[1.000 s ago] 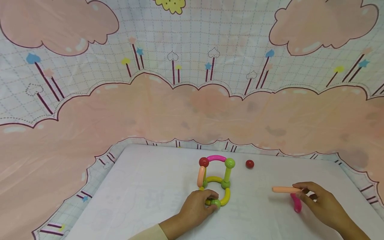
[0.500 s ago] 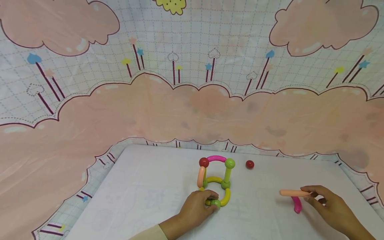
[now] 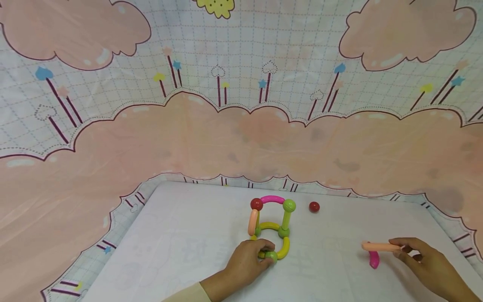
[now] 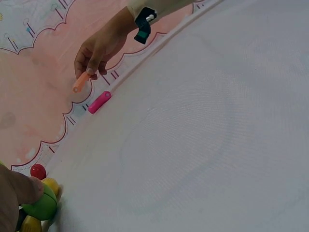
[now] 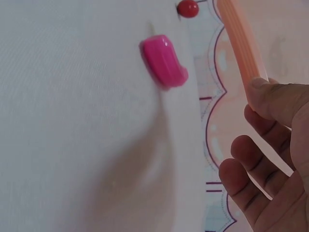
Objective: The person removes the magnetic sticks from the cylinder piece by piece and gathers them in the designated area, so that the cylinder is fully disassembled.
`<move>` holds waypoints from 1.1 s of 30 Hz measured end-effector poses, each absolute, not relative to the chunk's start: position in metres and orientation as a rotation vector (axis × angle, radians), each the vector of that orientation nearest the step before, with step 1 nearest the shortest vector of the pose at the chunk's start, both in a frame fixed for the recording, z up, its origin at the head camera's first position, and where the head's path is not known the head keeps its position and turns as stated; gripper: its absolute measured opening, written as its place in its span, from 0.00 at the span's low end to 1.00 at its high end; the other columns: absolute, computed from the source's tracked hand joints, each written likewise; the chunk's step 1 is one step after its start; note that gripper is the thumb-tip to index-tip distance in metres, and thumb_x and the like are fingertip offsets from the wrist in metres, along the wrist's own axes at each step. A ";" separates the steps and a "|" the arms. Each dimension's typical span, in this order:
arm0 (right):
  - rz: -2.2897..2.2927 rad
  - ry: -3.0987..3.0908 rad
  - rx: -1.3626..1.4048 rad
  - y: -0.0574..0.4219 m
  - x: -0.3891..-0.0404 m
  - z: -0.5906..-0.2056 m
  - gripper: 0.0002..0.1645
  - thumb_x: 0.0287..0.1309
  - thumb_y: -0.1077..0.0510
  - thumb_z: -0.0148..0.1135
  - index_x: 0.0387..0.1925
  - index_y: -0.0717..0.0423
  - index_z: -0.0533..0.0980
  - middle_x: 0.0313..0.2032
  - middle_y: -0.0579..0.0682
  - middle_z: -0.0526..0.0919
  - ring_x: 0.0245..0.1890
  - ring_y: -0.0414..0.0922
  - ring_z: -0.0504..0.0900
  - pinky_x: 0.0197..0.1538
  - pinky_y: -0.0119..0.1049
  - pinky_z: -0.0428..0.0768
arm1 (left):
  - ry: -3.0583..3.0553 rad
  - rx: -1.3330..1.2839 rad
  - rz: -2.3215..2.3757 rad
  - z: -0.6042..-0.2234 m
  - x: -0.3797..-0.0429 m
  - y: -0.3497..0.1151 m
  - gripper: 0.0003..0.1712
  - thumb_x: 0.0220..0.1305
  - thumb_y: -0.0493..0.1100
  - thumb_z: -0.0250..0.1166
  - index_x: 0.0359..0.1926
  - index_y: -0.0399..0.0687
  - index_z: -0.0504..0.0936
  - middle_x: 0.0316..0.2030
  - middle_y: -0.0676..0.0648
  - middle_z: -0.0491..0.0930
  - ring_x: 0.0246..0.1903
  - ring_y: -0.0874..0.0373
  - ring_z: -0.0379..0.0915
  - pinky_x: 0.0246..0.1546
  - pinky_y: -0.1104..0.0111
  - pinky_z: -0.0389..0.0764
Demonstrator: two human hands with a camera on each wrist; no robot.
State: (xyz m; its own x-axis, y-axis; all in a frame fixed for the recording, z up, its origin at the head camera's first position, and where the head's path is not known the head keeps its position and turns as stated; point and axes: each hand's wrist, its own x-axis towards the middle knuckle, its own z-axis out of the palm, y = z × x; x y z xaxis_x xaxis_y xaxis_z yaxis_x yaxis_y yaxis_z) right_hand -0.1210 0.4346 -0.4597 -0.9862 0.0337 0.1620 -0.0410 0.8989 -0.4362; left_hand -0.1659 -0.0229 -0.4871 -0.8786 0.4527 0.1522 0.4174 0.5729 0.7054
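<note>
At the near side of the stick-and-ball build (image 3: pixel 269 225), we have the left hand (image 3: pixel 245 262), thumb and fingers gripping the near green ball (image 3: pixel 271 255) of the yellow base ring (image 3: pixel 286 246) on the white table (image 3: pixel 188 222). Well off to the right, we see the right hand (image 3: pixel 430 260) pinching an orange stick (image 3: pixel 381 247) by one end, other fingers loosely bent, holding nothing. We see that stick raised off the tabletop; it crosses the loose magenta curve (image 3: pixel 374 260) in the head view, but the right wrist view shows them apart.

Further back, we note a light green upright (image 3: pixel 286 219), a green top ball (image 3: pixel 289 205), and a magenta arc (image 3: pixel 272 199) across to a red top ball (image 3: pixel 256 204). An orange rod (image 3: pixel 252 222) runs from the red one; we can't tell if its other end joins anything.

Progress, our judgement: base looks mostly complete (hand hides part), far side is up, near side shows no upright. We count three parts unattached: orange stick, magenta curve, and the loose red ball (image 3: pixel 314 206) right of the build. Roughly past halfway, we'd say. Behind everything, patterned cloth (image 3: pixel 226 142).
</note>
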 end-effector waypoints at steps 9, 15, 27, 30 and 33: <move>0.603 -2.873 -0.049 0.448 -0.118 -0.467 0.19 0.58 0.63 0.73 0.51 0.60 0.81 0.34 0.49 0.80 0.32 0.45 0.77 0.30 0.34 0.83 | 2.749 0.757 1.207 -0.486 -0.166 -0.023 0.17 0.58 0.40 0.78 0.49 0.48 0.88 0.41 0.64 0.85 0.40 0.72 0.76 0.46 0.70 0.80; 0.578 -2.881 -0.095 0.458 -0.116 -0.473 0.20 0.57 0.63 0.74 0.52 0.62 0.81 0.33 0.50 0.79 0.30 0.45 0.75 0.28 0.28 0.80 | 2.747 0.760 1.213 -0.487 -0.166 -0.023 0.17 0.58 0.40 0.78 0.49 0.48 0.88 0.41 0.63 0.85 0.40 0.72 0.76 0.46 0.70 0.80; 0.629 -2.899 -0.171 0.474 -0.113 -0.480 0.19 0.59 0.65 0.72 0.51 0.68 0.80 0.38 0.58 0.84 0.31 0.45 0.76 0.26 0.27 0.74 | 2.751 0.770 1.215 -0.487 -0.165 -0.023 0.17 0.57 0.40 0.78 0.49 0.48 0.88 0.41 0.64 0.85 0.40 0.72 0.76 0.46 0.70 0.80; 0.631 -2.933 -0.193 0.479 -0.113 -0.482 0.20 0.59 0.65 0.72 0.52 0.69 0.79 0.38 0.58 0.84 0.32 0.47 0.77 0.26 0.28 0.72 | 2.754 0.763 1.202 -0.487 -0.166 -0.023 0.17 0.57 0.41 0.78 0.49 0.49 0.88 0.41 0.64 0.85 0.40 0.72 0.76 0.46 0.70 0.80; 0.628 -2.959 -0.209 0.484 -0.113 -0.485 0.20 0.60 0.64 0.71 0.52 0.69 0.79 0.39 0.58 0.84 0.32 0.46 0.77 0.26 0.29 0.71 | 2.750 0.754 1.193 -0.487 -0.166 -0.023 0.18 0.57 0.41 0.78 0.49 0.49 0.88 0.41 0.64 0.85 0.40 0.72 0.76 0.46 0.70 0.80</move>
State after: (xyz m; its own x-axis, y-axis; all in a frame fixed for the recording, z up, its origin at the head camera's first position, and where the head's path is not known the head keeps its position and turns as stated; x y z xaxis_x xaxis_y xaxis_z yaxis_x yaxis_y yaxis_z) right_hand -0.1127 0.4836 -0.4853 -0.9846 0.1564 0.0780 0.1112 0.9051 -0.4105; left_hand -0.1658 -0.0230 -0.4868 -0.8798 0.4531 0.1437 0.4144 0.5832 0.6987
